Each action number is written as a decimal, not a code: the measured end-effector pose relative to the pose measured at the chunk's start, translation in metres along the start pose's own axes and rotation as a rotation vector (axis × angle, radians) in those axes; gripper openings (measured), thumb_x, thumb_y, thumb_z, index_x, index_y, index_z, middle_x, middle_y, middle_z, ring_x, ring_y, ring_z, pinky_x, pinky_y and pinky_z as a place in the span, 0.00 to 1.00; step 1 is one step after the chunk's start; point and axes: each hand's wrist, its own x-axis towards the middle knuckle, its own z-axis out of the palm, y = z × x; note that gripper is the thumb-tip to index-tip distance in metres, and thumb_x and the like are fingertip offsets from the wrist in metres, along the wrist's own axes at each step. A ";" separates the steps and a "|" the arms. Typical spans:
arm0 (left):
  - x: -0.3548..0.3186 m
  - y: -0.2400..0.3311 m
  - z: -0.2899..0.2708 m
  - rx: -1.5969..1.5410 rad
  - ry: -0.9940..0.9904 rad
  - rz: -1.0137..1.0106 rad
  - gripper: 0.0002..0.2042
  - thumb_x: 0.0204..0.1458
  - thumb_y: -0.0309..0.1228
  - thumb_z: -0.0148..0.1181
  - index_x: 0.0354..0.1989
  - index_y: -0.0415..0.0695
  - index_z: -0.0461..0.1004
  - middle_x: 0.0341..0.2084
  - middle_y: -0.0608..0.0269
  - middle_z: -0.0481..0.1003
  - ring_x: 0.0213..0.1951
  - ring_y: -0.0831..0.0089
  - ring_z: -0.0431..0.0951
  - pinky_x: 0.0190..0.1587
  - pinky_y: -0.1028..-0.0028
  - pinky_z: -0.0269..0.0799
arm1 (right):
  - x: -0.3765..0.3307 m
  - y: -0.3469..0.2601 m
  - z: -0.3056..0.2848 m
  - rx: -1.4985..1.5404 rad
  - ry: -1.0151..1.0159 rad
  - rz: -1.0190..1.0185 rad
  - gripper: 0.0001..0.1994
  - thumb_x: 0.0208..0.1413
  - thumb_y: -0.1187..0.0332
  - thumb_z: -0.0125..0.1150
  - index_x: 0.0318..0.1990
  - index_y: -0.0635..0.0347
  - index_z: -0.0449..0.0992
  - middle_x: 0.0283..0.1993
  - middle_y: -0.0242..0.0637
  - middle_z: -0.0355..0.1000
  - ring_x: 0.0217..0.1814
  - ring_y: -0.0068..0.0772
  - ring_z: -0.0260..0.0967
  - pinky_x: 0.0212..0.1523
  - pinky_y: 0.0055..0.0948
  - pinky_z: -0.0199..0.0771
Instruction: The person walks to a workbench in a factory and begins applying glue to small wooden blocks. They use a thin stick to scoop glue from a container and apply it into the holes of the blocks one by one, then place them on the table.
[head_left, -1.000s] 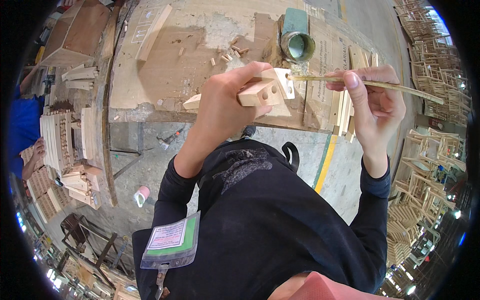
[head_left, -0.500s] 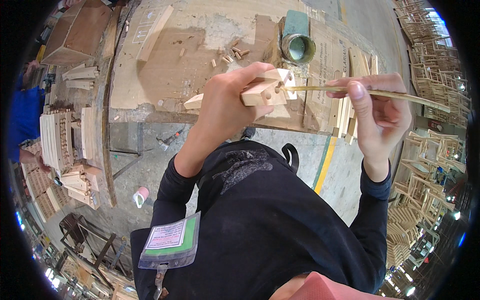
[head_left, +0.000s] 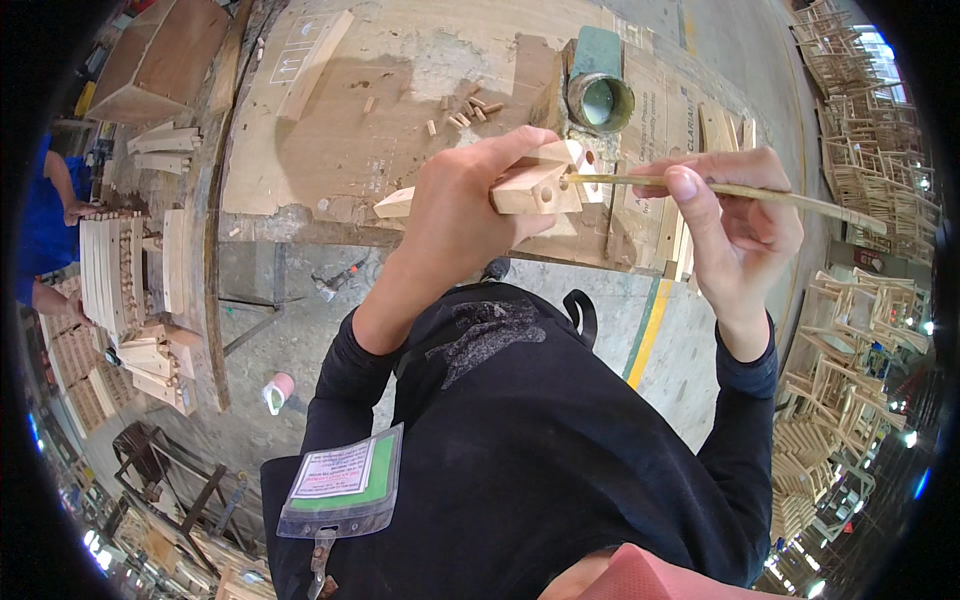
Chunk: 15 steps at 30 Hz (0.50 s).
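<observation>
My left hand (head_left: 455, 205) is closed around pale wooden pieces (head_left: 524, 192) whose end faces have round drilled holes. Their far ends stick out to the left, behind the hand. My right hand (head_left: 738, 215) pinches a thin, slightly curved wooden stick (head_left: 780, 192) between thumb and fingers. The stick's tip is at a hole in the end face; whether it reaches inside I cannot tell. Just beyond the pieces stands a round cup (head_left: 601, 103) with whitish-green contents, next to a green upright piece (head_left: 597, 52).
Several wooden dowels (head_left: 472, 108) lie on the cardboard-covered table (head_left: 400, 150). A long wooden bar (head_left: 315, 68) rests at the far left. Wooden strips (head_left: 716, 130) lie at the right. Another person's hand (head_left: 84, 212) touches stacked wooden parts (head_left: 105, 265) on the left bench.
My right hand and the stick have shifted left, and the tip has moved to a different spot on the end face. At the left, another person's hand has come onto the stack.
</observation>
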 end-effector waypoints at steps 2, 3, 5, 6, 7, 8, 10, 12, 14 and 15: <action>0.001 -0.001 0.000 0.015 0.012 0.008 0.28 0.33 0.26 0.74 0.50 0.45 0.76 0.34 0.55 0.82 0.36 0.56 0.81 0.39 0.67 0.76 | -0.003 -0.004 -0.006 -0.089 -0.032 -0.009 0.05 0.62 0.77 0.58 0.40 0.68 0.68 0.36 0.49 0.76 0.37 0.40 0.80 0.38 0.35 0.85; 0.000 -0.001 0.000 0.007 0.013 0.010 0.28 0.33 0.25 0.74 0.49 0.45 0.76 0.34 0.56 0.82 0.36 0.56 0.81 0.39 0.67 0.76 | -0.003 -0.005 -0.006 -0.092 -0.037 -0.008 0.05 0.62 0.76 0.58 0.40 0.68 0.68 0.36 0.49 0.76 0.37 0.40 0.80 0.38 0.35 0.84; 0.000 -0.002 0.000 -0.007 0.009 0.015 0.28 0.33 0.25 0.74 0.49 0.46 0.76 0.34 0.56 0.82 0.36 0.56 0.81 0.38 0.67 0.76 | -0.003 -0.006 -0.006 -0.057 -0.033 0.002 0.06 0.62 0.76 0.58 0.40 0.68 0.68 0.36 0.50 0.77 0.37 0.40 0.80 0.38 0.35 0.84; 0.000 -0.001 0.000 -0.015 0.005 0.004 0.28 0.33 0.25 0.74 0.49 0.46 0.76 0.34 0.56 0.82 0.36 0.56 0.81 0.38 0.67 0.76 | -0.003 -0.006 -0.005 -0.018 -0.026 0.010 0.06 0.62 0.76 0.59 0.40 0.68 0.68 0.36 0.50 0.77 0.37 0.40 0.80 0.38 0.35 0.84; -0.001 0.000 0.001 -0.026 -0.001 -0.007 0.28 0.33 0.25 0.74 0.49 0.46 0.76 0.34 0.56 0.82 0.36 0.56 0.80 0.38 0.67 0.76 | -0.002 -0.005 -0.004 -0.005 -0.007 0.011 0.06 0.62 0.76 0.59 0.40 0.68 0.68 0.36 0.50 0.77 0.37 0.39 0.80 0.38 0.35 0.84; -0.001 0.001 0.001 -0.036 -0.007 -0.018 0.28 0.33 0.25 0.74 0.49 0.46 0.76 0.34 0.56 0.82 0.35 0.56 0.80 0.38 0.67 0.76 | -0.001 -0.004 -0.002 0.008 0.011 0.011 0.06 0.62 0.76 0.59 0.39 0.68 0.67 0.35 0.50 0.77 0.37 0.39 0.80 0.38 0.35 0.84; -0.001 0.002 0.000 -0.019 0.005 -0.006 0.28 0.33 0.25 0.74 0.49 0.46 0.76 0.34 0.56 0.82 0.35 0.55 0.80 0.38 0.66 0.76 | -0.001 -0.004 -0.004 -0.029 0.009 -0.004 0.06 0.62 0.76 0.58 0.39 0.68 0.67 0.35 0.50 0.77 0.37 0.40 0.80 0.37 0.35 0.84; 0.000 0.003 -0.001 -0.006 0.013 0.004 0.28 0.33 0.25 0.74 0.49 0.47 0.76 0.34 0.56 0.82 0.35 0.55 0.80 0.38 0.66 0.75 | -0.003 -0.004 -0.008 -0.079 -0.015 -0.023 0.06 0.62 0.75 0.58 0.40 0.68 0.67 0.35 0.51 0.77 0.37 0.40 0.80 0.37 0.35 0.84; 0.000 0.003 -0.001 0.006 0.015 0.014 0.28 0.33 0.25 0.74 0.49 0.47 0.76 0.34 0.56 0.81 0.35 0.55 0.80 0.38 0.66 0.75 | -0.004 -0.004 -0.006 -0.028 -0.006 -0.015 0.06 0.62 0.75 0.58 0.40 0.69 0.68 0.35 0.51 0.77 0.37 0.41 0.80 0.37 0.35 0.84; 0.000 0.003 -0.001 0.005 0.017 0.012 0.28 0.33 0.26 0.74 0.49 0.46 0.76 0.34 0.55 0.81 0.35 0.55 0.80 0.38 0.66 0.75 | -0.004 -0.004 -0.004 0.023 0.006 -0.005 0.06 0.62 0.75 0.58 0.40 0.69 0.68 0.35 0.51 0.77 0.37 0.41 0.80 0.37 0.35 0.84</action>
